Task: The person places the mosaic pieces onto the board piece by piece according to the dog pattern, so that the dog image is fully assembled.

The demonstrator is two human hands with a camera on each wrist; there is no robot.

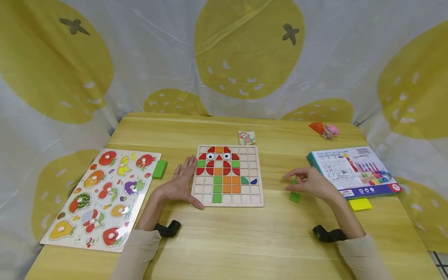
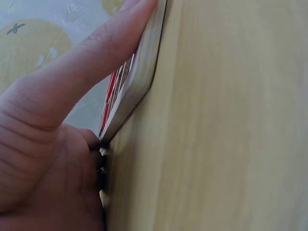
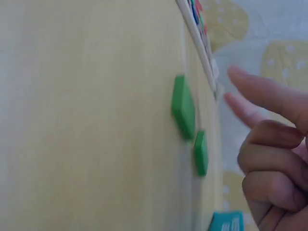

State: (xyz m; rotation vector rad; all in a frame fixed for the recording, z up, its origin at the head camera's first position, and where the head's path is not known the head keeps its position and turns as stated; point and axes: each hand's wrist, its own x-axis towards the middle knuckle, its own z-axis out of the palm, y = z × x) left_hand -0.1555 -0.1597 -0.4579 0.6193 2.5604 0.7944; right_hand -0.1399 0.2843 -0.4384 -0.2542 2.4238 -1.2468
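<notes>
A square wooden mosaic board [image 1: 261, 200] lies mid-table, partly filled with red, orange and green pieces that form an animal with two round eyes. My left hand [image 1: 180, 184] rests along its left side, fingers spread and thumb at the near left corner. In the left wrist view that thumb [image 2: 96, 60] lies against the board's edge. To the board's right, my right hand [image 1: 309, 182] hovers with thumb and forefinger apart and nothing between them; its other fingers curl inward. Below it are two green tiles [image 3: 184, 109], set apart on the wood in the right wrist view.
A fruit peg puzzle [image 1: 101, 198] lies at left, a green block [image 1: 160, 169] beside it. At right is a bead game box [image 1: 353, 171] with a yellow piece [image 1: 360, 204] at its near edge. Behind sit a small picture card [image 1: 247, 137], a red piece [image 1: 316, 127] and a pink figurine [image 1: 330, 131].
</notes>
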